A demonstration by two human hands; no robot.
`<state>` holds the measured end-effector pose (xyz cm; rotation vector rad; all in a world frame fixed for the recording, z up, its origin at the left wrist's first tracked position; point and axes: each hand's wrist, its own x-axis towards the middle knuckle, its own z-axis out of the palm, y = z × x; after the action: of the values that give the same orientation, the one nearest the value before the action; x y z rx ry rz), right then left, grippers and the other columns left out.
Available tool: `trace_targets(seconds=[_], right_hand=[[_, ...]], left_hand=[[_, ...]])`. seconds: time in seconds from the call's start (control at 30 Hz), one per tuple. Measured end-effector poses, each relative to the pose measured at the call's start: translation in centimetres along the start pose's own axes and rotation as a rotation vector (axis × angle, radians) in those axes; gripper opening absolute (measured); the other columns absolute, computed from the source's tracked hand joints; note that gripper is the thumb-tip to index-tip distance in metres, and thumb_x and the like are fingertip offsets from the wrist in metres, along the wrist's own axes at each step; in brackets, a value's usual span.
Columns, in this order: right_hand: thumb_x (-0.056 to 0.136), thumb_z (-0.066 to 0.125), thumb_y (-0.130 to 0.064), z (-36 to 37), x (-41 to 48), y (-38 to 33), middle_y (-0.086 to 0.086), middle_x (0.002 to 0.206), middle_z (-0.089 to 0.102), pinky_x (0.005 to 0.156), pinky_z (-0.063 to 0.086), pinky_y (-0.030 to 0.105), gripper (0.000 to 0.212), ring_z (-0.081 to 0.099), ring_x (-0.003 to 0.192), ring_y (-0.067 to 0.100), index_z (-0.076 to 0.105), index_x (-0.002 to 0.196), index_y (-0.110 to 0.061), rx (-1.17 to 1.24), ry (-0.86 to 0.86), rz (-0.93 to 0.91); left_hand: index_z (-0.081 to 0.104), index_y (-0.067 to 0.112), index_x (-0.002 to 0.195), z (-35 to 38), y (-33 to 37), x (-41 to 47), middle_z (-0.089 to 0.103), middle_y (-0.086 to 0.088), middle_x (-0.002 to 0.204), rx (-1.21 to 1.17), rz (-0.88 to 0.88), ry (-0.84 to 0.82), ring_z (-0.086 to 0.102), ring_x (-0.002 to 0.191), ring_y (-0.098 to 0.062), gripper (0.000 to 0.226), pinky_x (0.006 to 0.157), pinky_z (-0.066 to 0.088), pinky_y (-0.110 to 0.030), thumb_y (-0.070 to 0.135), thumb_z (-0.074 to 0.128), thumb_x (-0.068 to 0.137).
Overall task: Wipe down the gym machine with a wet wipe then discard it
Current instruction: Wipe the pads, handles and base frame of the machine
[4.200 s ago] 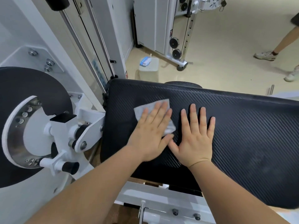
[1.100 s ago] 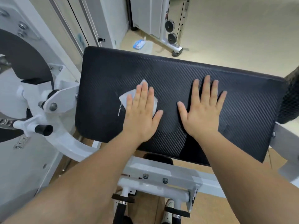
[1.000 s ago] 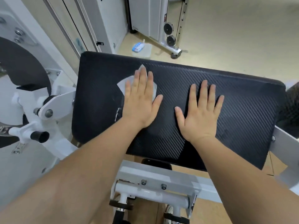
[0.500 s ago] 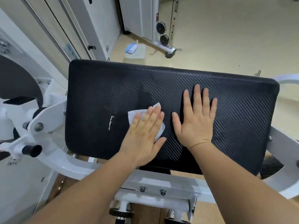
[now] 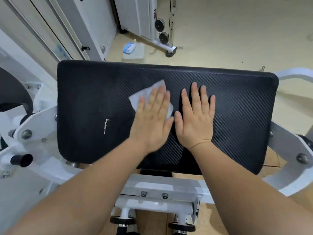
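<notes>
A wide black textured pad (image 5: pixel 237 106) of the white gym machine fills the middle of the view. My left hand (image 5: pixel 152 119) lies flat on the pad's centre, pressing a white wet wipe (image 5: pixel 144 95) that sticks out past my fingers on the upper left. My right hand (image 5: pixel 196 116) rests flat on the pad right beside it, fingers spread, holding nothing. A small white tear (image 5: pixel 105 126) marks the pad left of my left hand.
The white machine frame (image 5: pixel 160 189) runs under the pad, with a black-tipped knob (image 5: pixel 22 160) at the left. A wet wipe pack (image 5: pixel 129 47) lies on the beige floor beyond the pad, near another white machine with pulleys (image 5: pixel 161 31).
My left hand has slid the wipe up the pad from its lower middle, after several up-and-down strokes. My right hand has stayed flat on the pad. The view has shifted a little.
</notes>
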<state>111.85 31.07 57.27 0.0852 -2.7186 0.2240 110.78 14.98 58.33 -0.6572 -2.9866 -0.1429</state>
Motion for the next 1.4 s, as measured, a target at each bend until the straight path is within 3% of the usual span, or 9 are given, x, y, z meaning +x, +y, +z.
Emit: trace_targets(seconds=[0.23,0.4,0.57,0.67,0.83,1.07,1.2,1.4], right_hand=[[0.101,0.028,-0.052,-0.3,-0.1,0.1,0.018,0.168,0.021,0.126,0.004,0.059,0.073,0.013,0.157,0.038,0.033,0.159,-0.009,0.11,0.047,-0.014],[0.1,0.03,-0.049,-0.7,-0.1,0.6,0.017,0.169,0.019,0.126,0.001,0.059,0.072,0.011,0.157,0.039,0.031,0.16,-0.01,0.143,0.015,-0.031],[0.094,0.038,-0.033,-2.0,-0.2,1.5,0.016,0.171,0.011,0.127,-0.006,0.054,0.073,0.003,0.158,0.036,0.022,0.162,-0.01,0.321,-0.074,-0.003],[0.098,0.04,-0.036,-2.8,-2.3,4.3,0.019,0.169,0.014,0.125,-0.003,0.057,0.069,0.005,0.156,0.041,0.027,0.16,-0.008,0.195,-0.019,0.109],[0.101,0.034,-0.055,-3.2,-4.4,9.5,0.022,0.17,0.008,0.123,0.001,0.066,0.078,0.003,0.156,0.044,0.019,0.162,-0.01,-0.028,-0.027,0.352],[0.1,0.032,-0.057,-2.4,-5.0,10.2,0.024,0.169,0.007,0.125,0.002,0.061,0.081,0.003,0.155,0.046,0.016,0.162,-0.007,-0.102,-0.04,0.321],[0.1,0.033,-0.056,-2.3,-5.1,10.3,0.023,0.169,0.007,0.125,0.002,0.061,0.08,0.003,0.155,0.046,0.016,0.162,-0.008,-0.094,-0.034,0.312],[0.1,0.036,-0.054,-2.0,-5.4,10.5,0.022,0.17,0.006,0.126,0.002,0.06,0.079,0.002,0.156,0.044,0.016,0.163,-0.009,-0.081,-0.011,0.308]], left_hand=[[0.004,0.008,0.161,4.7,-0.3,-10.8,-0.003,-0.011,0.171,0.03,0.138,-0.035,0.0,0.158,-0.027,0.07,0.124,0.013,-0.054,0.049,0.016,0.106],[0.005,0.006,0.161,2.1,-1.9,-5.2,-0.002,-0.013,0.17,0.061,0.108,0.004,-0.002,0.158,-0.027,0.075,0.124,0.015,-0.058,0.052,0.019,0.104],[-0.009,0.007,0.16,-1.2,-1.1,2.1,-0.017,-0.012,0.169,0.081,0.028,-0.028,-0.015,0.156,-0.025,0.078,0.126,-0.001,-0.056,0.056,0.005,0.101],[-0.013,0.007,0.159,-1.6,1.2,3.7,-0.018,-0.012,0.169,0.087,-0.024,-0.025,-0.016,0.156,-0.027,0.081,0.125,-0.003,-0.056,0.059,0.004,0.099],[-0.006,0.008,0.16,2.7,7.1,-2.4,-0.01,-0.014,0.169,0.097,0.239,-0.067,-0.013,0.157,-0.031,0.08,0.124,-0.003,-0.058,0.059,0.01,0.1],[0.009,0.013,0.162,6.3,6.4,-11.0,-0.006,-0.007,0.171,0.164,0.407,-0.127,-0.005,0.158,-0.025,0.075,0.126,-0.001,-0.051,0.056,0.021,0.102],[0.002,0.013,0.161,4.3,4.8,-6.4,-0.002,-0.008,0.17,0.115,0.28,-0.051,0.0,0.158,-0.024,0.074,0.125,0.01,-0.055,0.055,0.021,0.103],[-0.009,0.01,0.16,-0.4,5.4,4.6,-0.016,-0.011,0.169,0.105,0.129,-0.017,-0.014,0.157,-0.025,0.08,0.125,-0.007,-0.054,0.06,0.006,0.099]])
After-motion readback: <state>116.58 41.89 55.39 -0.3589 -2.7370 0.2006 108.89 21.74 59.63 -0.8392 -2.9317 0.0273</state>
